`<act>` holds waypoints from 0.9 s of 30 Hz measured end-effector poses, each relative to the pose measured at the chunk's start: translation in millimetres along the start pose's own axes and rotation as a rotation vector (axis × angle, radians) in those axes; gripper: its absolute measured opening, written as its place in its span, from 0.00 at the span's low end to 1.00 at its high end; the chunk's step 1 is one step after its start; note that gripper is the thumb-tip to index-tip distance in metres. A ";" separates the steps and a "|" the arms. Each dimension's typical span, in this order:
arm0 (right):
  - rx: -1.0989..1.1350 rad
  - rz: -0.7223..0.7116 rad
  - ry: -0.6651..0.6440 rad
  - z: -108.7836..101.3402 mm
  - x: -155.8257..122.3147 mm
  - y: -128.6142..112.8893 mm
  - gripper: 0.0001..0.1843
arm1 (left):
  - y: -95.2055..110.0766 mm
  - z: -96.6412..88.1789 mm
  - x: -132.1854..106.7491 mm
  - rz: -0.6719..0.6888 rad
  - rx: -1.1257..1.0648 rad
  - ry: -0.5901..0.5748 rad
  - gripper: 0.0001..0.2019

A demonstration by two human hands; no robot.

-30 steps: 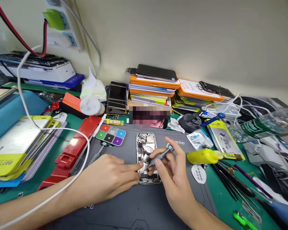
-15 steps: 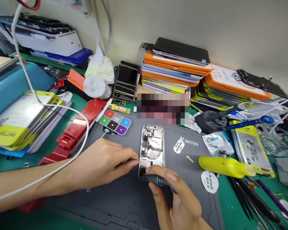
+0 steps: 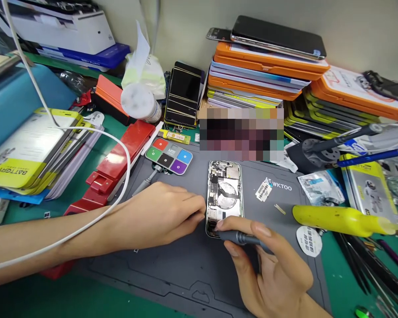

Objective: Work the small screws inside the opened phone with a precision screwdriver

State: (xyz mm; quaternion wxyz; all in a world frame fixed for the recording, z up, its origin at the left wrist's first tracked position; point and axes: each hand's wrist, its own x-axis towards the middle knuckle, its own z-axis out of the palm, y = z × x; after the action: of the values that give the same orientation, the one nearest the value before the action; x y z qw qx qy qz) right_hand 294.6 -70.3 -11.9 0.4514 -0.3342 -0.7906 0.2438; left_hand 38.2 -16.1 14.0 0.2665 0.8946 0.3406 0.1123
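An opened phone (image 3: 224,194), back off and insides showing, lies on a dark grey work mat (image 3: 185,274). My left hand (image 3: 155,216) rests on the mat to the phone's left, fingers curled, their tips pressed to its lower left edge. My right hand (image 3: 268,269) is closed round a grey screwdriver (image 3: 240,238), whose tip sits at the phone's bottom end.
A colour-patch screw tray (image 3: 169,155) and a red case (image 3: 119,168) lie left of the mat. A yellow tool (image 3: 338,219) and tweezers (image 3: 361,265) lie right. Stacked orange boxes (image 3: 265,70) and phones stand behind. A white cable (image 3: 96,221) crosses my left forearm.
The screwdriver went from the phone's middle, held steeply, down to its bottom end, lying lower. The camera moved closer and downward. My left hand stayed beside the phone.
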 end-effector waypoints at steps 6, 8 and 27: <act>-0.017 0.003 -0.023 1.0 2.3 -2.6 0.47 | -2.0 0.8 1.5 0.001 0.003 -0.032 0.08; -0.037 0.004 -0.015 1.7 2.0 -3.0 0.46 | -2.4 1.4 1.2 0.004 0.002 -0.038 0.08; -0.245 -0.201 -0.034 -2.4 13.7 -9.4 0.10 | -0.6 7.3 3.0 0.064 0.026 0.031 0.08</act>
State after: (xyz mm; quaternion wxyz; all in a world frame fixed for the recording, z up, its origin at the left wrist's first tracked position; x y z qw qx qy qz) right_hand 288.8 -66.1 3.2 0.4161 -0.3017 -0.8514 0.1047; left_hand 42.9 -16.6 7.7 0.2459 0.9066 0.3173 0.1303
